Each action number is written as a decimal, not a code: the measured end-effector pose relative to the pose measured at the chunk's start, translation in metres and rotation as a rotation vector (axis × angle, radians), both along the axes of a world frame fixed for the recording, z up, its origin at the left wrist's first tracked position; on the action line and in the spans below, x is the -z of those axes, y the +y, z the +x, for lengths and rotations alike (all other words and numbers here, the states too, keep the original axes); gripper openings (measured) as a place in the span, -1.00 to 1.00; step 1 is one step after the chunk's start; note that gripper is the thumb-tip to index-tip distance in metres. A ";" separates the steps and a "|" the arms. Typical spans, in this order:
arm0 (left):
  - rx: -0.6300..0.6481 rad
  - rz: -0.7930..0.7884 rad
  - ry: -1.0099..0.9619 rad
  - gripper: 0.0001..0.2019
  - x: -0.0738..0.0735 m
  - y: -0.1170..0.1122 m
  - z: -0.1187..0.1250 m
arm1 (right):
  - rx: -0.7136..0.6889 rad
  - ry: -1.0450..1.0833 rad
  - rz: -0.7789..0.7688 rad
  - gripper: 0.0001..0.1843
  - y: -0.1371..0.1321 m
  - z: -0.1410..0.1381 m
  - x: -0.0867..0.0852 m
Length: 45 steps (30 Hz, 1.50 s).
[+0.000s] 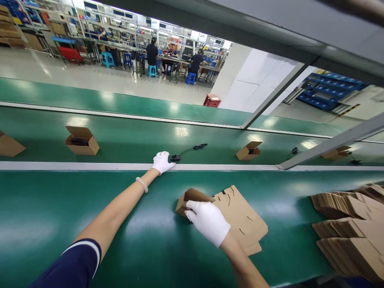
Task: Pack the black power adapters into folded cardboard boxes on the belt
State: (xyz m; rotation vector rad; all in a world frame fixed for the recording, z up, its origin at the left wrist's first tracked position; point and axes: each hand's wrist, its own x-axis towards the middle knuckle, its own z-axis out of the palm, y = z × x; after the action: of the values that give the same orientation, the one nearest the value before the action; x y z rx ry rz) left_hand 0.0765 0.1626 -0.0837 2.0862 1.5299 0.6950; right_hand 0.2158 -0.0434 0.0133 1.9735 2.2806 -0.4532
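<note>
My left hand (pixel 162 162), in a white glove, reaches out to the raised strip along the belt. Its fingers are spread and hold nothing. Just right of its fingertips lies a black power adapter (pixel 175 157), its cord (pixel 192 148) trailing to the right. My right hand (pixel 208 222), also gloved in white, grips the edge of a small open cardboard box (pixel 181 205) on the green bench. Partly under that hand and wrist, flat cardboard box blanks (pixel 243 212) with cut slots lie on the bench.
On the belt stand open cardboard boxes, one with a black cord inside (pixel 81 148) and another to the right (pixel 248 152). Stacks of folded cardboard (pixel 351 236) fill the right side. A slanting metal post (pixel 330 145) rises at right. People sit at benches beyond.
</note>
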 end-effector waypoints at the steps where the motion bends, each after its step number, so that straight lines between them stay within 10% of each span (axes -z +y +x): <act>1: -0.008 -0.004 -0.017 -0.52 0.003 0.007 0.004 | -0.014 0.015 0.029 -0.79 -0.001 0.000 -0.004; 8: 0.028 0.047 -0.333 -0.75 -0.003 0.023 -0.010 | -0.066 0.189 0.195 -0.79 -0.007 0.010 -0.020; 16: 0.096 0.190 -1.161 -0.62 -0.093 -0.012 -0.035 | 0.056 0.463 0.360 -0.74 0.012 -0.022 -0.022; 19: 0.082 0.231 -1.191 -0.62 -0.110 -0.031 -0.037 | 0.036 0.411 0.284 -0.62 0.027 -0.051 -0.010; 26: 0.203 0.148 -0.623 -0.61 -0.080 -0.081 -0.102 | -0.119 0.267 -0.006 -0.44 0.015 -0.099 0.039; 30: 0.529 0.070 -0.065 -0.60 -0.076 -0.137 -0.143 | -0.098 0.311 -0.040 -0.54 -0.011 -0.086 0.057; 36: 1.156 0.090 0.273 -0.49 -0.041 -0.228 -0.146 | -0.072 0.315 -0.050 -0.60 -0.046 -0.057 0.066; 41: 1.095 0.129 0.321 -0.85 -0.007 -0.240 -0.147 | -0.248 0.227 -0.059 -0.63 -0.045 -0.063 0.068; 45: 0.901 -0.070 0.019 -0.76 -0.018 -0.234 -0.142 | -0.450 0.112 0.108 -0.49 -0.009 -0.093 0.066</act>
State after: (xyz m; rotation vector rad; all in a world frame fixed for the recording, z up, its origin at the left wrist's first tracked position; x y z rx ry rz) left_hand -0.0656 -0.0711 -0.0654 2.3939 0.4715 0.2652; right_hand 0.1228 -0.0526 -0.0529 1.4301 2.7631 -0.4081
